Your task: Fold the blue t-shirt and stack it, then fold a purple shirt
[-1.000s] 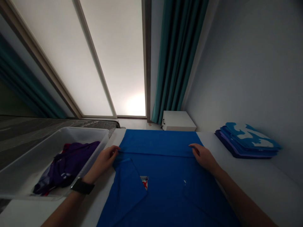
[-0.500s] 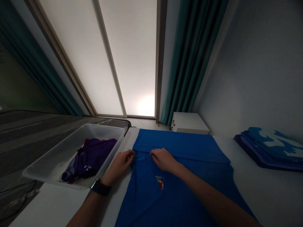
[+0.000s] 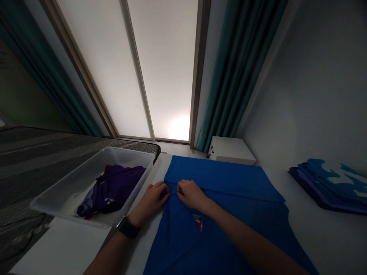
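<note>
Head view: a blue shirt (image 3: 229, 198) lies spread on a white table (image 3: 321, 236), to the right of the clear bin (image 3: 132, 157); a crease crosses its far part.
Left hand: just right of the bin, fingers curled at the shirt's bin-side edge, thumb and forefinger close together; I cannot tell whether cloth is pinched. That hand (image 3: 156, 196) has a black watch (image 3: 129, 228) at its wrist.
Right hand (image 3: 192, 193): farther from the bin, beside the other hand, fingers bent narrow on the cloth; a pinch cannot be told.
Crest (image 3: 198, 223): on the shirt, right of the bin, partly covered by fabric.
Purple garment (image 3: 114, 191): crumpled inside the bin.
Folded stack (image 3: 329, 187): well right of the bin, beyond the shirt, blue and purple.
</note>
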`<state>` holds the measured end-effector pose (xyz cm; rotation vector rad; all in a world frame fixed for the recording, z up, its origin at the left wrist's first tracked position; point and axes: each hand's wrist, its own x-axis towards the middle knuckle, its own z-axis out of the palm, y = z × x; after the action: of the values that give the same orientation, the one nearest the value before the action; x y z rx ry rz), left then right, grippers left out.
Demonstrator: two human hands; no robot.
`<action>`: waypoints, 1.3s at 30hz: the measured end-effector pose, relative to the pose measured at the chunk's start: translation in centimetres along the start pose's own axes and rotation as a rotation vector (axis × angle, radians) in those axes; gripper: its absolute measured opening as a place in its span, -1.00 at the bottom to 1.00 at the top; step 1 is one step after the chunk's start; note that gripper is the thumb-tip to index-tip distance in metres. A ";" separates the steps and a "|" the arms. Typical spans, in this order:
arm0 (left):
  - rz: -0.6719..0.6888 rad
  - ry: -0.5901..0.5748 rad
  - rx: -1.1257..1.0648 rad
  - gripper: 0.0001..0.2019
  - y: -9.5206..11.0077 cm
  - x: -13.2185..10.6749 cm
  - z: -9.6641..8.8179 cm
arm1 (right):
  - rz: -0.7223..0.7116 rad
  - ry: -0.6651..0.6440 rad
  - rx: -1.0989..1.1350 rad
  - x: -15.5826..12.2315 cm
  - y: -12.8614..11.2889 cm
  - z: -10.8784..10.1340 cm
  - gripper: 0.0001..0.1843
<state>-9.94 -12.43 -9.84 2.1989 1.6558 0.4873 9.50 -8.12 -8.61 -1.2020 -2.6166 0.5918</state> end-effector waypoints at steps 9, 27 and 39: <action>0.022 0.021 0.008 -0.81 -0.2 0.0 -0.1 | 0.017 0.055 0.393 0.3 -0.1 0.6 -0.86; 0.049 0.071 -0.078 -0.84 -1.1 0.1 0.2 | 0.082 0.084 -0.018 1.6 -0.1 1.3 -0.56; 0.027 0.026 0.022 -0.81 -0.6 -0.1 0.1 | 0.037 0.046 -0.142 -5.4 0.7 -1.4 -0.79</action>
<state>-10.47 -12.32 -10.19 2.2426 1.6537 0.5101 13.99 -11.45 -7.72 -1.2907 -2.6413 0.3849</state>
